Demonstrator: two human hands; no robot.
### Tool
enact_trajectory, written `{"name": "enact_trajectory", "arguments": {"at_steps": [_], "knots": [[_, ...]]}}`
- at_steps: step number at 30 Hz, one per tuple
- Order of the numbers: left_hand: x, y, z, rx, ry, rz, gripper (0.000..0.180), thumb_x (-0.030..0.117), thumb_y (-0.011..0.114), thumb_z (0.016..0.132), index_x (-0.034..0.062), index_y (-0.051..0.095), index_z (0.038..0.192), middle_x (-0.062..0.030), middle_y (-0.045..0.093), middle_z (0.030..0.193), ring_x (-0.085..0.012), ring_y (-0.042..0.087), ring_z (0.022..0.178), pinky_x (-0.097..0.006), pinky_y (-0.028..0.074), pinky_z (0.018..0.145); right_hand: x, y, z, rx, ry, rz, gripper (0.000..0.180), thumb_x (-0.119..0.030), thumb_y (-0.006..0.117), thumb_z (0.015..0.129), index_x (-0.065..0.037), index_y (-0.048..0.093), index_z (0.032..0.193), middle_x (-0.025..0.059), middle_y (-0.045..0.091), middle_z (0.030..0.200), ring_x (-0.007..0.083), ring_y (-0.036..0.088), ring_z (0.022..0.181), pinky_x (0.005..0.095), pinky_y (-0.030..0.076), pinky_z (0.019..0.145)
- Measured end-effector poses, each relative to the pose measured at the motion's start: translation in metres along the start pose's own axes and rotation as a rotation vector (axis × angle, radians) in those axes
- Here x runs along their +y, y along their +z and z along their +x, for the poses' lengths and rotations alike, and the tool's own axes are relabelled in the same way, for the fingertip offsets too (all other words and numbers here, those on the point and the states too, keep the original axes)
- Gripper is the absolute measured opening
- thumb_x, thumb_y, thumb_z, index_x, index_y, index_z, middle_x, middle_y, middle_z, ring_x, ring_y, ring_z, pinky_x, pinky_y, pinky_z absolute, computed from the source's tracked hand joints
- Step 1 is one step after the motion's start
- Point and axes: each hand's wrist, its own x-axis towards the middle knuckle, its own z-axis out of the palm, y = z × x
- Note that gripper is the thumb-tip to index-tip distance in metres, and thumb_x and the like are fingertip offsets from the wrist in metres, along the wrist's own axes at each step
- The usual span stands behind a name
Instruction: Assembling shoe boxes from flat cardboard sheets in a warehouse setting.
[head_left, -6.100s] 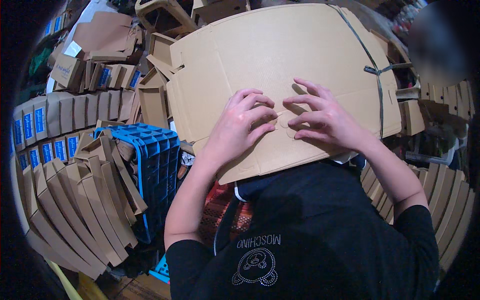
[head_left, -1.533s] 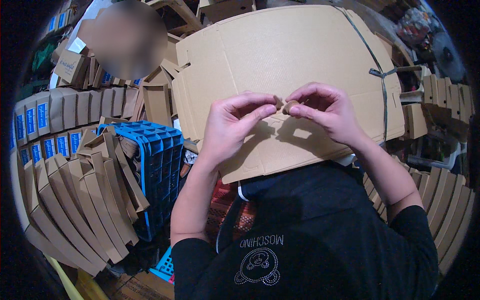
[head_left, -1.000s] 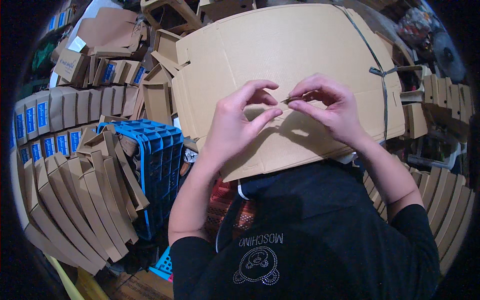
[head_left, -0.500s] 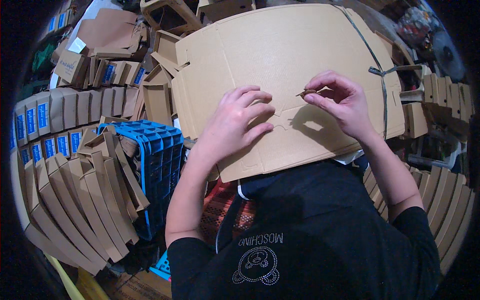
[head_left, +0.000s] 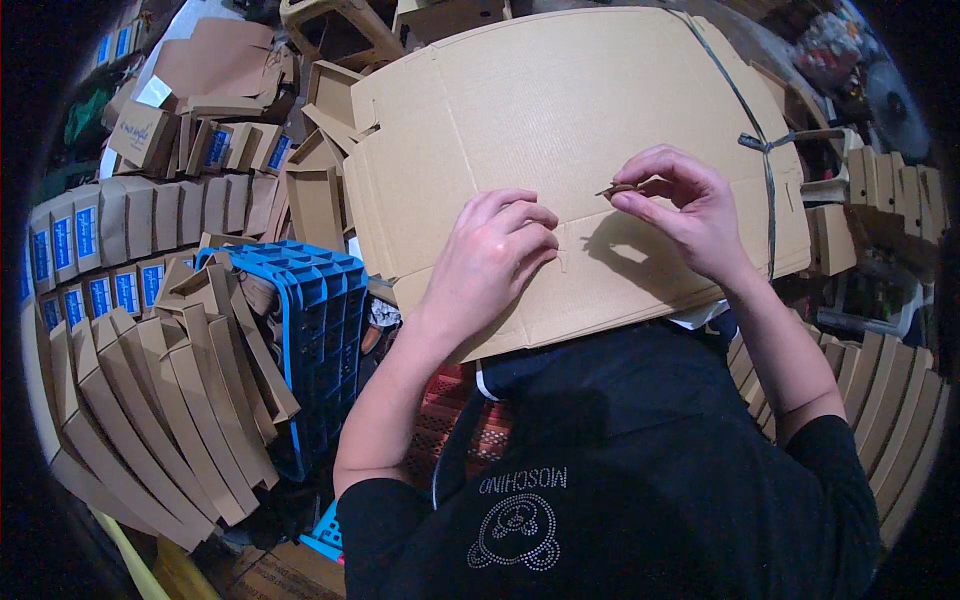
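A wide sheet of tan cardboard (head_left: 540,100) lies across my lap, its surface marked with creases and cuts. My left hand (head_left: 497,250) rests on its near part, fingers bent and drawn together, tips at a small cut outline in the middle. The thumb and whatever the fingertips may grip are hidden. Just above the sheet, to the right, my right hand (head_left: 680,205) pinches a small brown cardboard scrap (head_left: 622,188) between thumb and fingers. A dark strap (head_left: 768,190), knotted near the right edge, runs over the sheet.
A blue plastic crate (head_left: 325,330) stands at my left, beside rows of folded cardboard boxes (head_left: 150,400). More boxes (head_left: 890,400) line the right side. A red crate (head_left: 455,410) shows beneath the sheet. A brown stool (head_left: 345,25) stands at the far side.
My left hand has shifted slightly right and nearer, its spread fingers drawing together over the cut outline. My right hand has barely moved, still pinching the cardboard scrap.
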Motion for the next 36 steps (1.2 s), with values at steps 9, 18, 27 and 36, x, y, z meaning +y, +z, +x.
{"name": "enact_trajectory", "arguments": {"at_steps": [9, 18, 27, 36], "knots": [[0.003, 0.002, 0.002, 0.002, 0.007, -0.022, 0.017, 0.016, 0.075, 0.085, 0.0063, 0.065, 0.096, -0.0078, 0.065, 0.115, -0.0322, 0.055, 0.122, -0.045, 0.046, 0.101, 0.002, -0.002, -0.002, 0.003, -0.045, -0.052, 0.014, -0.005, 0.077, 0.087, -0.002, 0.073, 0.099, 0.0075, 0.071, 0.101, 0.0142, 0.068, 0.092, 0.0284, 0.056, 0.082], [0.009, -0.002, -0.013, -0.105, 0.164, 0.082, 0.052, 0.042, 0.077, 0.082, 0.005, 0.07, 0.119, -0.0118, 0.064, 0.131, -0.0347, 0.054, 0.129, -0.05, 0.044, 0.106, 0.001, -0.004, -0.004, 0.003, -0.052, -0.069, 0.014, -0.005, 0.077, 0.087, -0.001, 0.073, 0.099, 0.008, 0.071, 0.099, 0.0143, 0.068, 0.09, 0.0284, 0.056, 0.081], [0.036, 0.014, -0.047, -0.09, 0.283, 0.193, 0.045, 0.031, 0.08, 0.08, 0.001, 0.071, 0.112, -0.0087, 0.068, 0.124, -0.0284, 0.061, 0.12, -0.043, 0.049, 0.102, 0.001, -0.006, -0.004, -0.002, -0.085, -0.083, 0.014, -0.005, 0.078, 0.086, -0.001, 0.073, 0.099, 0.007, 0.071, 0.096, 0.0132, 0.067, 0.086, 0.028, 0.055, 0.08], [0.03, -0.004, -0.034, 0.001, -0.05, -0.118, 0.05, 0.032, 0.084, 0.077, 0.0045, 0.069, 0.116, -0.0115, 0.067, 0.105, -0.0303, 0.064, 0.099, -0.04, 0.051, 0.086, 0.001, -0.006, -0.005, -0.011, -0.107, -0.097, 0.013, -0.004, 0.078, 0.085, -0.001, 0.073, 0.097, 0.0069, 0.071, 0.095, 0.0128, 0.067, 0.085, 0.0272, 0.055, 0.078]]}}
